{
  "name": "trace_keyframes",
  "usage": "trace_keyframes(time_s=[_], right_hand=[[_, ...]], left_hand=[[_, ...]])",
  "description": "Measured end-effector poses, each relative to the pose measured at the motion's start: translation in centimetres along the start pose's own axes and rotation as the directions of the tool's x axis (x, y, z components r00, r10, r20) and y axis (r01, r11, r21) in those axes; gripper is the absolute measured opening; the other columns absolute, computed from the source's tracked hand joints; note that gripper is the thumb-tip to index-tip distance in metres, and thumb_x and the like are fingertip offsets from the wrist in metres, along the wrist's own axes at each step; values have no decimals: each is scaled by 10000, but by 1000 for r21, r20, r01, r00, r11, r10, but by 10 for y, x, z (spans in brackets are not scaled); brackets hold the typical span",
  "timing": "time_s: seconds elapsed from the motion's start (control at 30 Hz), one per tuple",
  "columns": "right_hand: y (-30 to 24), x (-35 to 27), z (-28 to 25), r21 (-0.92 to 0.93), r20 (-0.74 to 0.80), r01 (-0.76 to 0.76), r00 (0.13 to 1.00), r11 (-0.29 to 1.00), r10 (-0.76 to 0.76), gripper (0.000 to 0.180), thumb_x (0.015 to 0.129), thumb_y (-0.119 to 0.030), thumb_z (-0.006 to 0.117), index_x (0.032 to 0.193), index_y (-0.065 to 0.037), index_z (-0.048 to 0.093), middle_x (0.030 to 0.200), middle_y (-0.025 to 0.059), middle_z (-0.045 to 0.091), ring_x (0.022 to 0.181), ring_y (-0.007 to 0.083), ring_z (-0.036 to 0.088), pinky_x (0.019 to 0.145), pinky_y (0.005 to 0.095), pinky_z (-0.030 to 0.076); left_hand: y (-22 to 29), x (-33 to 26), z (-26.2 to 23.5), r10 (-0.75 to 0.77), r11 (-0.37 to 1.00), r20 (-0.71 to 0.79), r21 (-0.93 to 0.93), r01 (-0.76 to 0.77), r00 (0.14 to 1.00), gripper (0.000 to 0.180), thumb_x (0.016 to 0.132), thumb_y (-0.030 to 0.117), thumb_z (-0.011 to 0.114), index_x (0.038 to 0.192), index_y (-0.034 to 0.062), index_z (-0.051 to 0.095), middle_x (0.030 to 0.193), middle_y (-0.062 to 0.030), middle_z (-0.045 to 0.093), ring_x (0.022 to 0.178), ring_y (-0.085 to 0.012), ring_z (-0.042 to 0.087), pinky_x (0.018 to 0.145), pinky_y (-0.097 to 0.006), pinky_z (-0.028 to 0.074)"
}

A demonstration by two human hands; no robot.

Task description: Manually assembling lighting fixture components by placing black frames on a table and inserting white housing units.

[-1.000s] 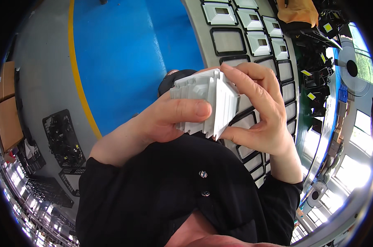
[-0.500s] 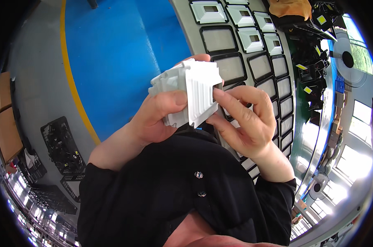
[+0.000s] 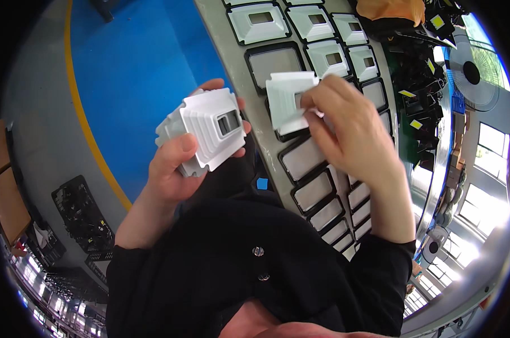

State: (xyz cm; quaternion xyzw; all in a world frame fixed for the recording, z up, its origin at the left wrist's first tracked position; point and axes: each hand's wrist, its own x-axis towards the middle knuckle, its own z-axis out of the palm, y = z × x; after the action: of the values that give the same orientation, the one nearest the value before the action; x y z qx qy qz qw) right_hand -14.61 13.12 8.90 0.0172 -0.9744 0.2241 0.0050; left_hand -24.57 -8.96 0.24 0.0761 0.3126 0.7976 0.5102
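Observation:
My left hand [image 3: 173, 166] is wrapped round a stack of white plastic reflector covers [image 3: 207, 132], stepped like a pyramid with a rectangular opening in the middle. It holds the stack tilted beside the table, above the blue floor. Between the thumb and fingers of my right hand [image 3: 353, 127], a single white reflector cover [image 3: 284, 104] of the same kind is pinched near its opening. That cover is over a black rectangular frame, partly hiding it. Whether it touches the frame I cannot tell.
Rows of black frames with pale panels [image 3: 304, 160] lie on the grey table [image 3: 214, 34]. Several at the far end carry white covers [image 3: 259, 23]. Black lamp parts with yellow squares [image 3: 415, 125] line the right side, near a fan [image 3: 470, 73]. A black crate [image 3: 83, 208] stands on the floor at left.
My right hand has lifted one white cover off the stack and carried it right, over the table. My left hand has shifted left with the rest of the stack.

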Motion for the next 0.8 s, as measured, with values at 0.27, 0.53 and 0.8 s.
trace_keyframes(time_s=[0.27, 0.53, 0.8], right_hand=[[29, 43, 9, -153, 78, 28, 997, 988, -16, 127, 781, -48, 568, 901, -11, 590, 855, 117, 561, 818, 297, 602, 722, 399, 506], [36, 51, 16, -154, 103, 9, 995, 988, 8, 117, 771, -51, 582, 881, -11, 582, 833, 120, 542, 787, 300, 593, 687, 401, 504], [22, 27, -19, -162, 67, 87, 995, 983, -77, 128, 636, -113, 565, 735, -33, 552, 1174, 214, 573, 1100, 370, 501, 931, 434, 394]], left_hand=[[7, 26, -3, 78, 986, -67, 155, -67, 995, 1005, 716, 400, 682, 1472, -24, 173, 1455, -231, 333, 1145, -349, 562, 847, -397, 552], [7, 41, -8, 29, 989, -52, 147, -21, 998, 1066, 684, 415, 724, 1472, -30, 163, 1479, -211, 304, 1150, -359, 568, 837, -392, 567], [7, 25, -10, 110, 953, -130, 296, -67, 985, 1068, 626, 387, 795, 1439, -34, 244, 1464, -187, 339, 1295, -289, 434, 1055, -386, 346]])
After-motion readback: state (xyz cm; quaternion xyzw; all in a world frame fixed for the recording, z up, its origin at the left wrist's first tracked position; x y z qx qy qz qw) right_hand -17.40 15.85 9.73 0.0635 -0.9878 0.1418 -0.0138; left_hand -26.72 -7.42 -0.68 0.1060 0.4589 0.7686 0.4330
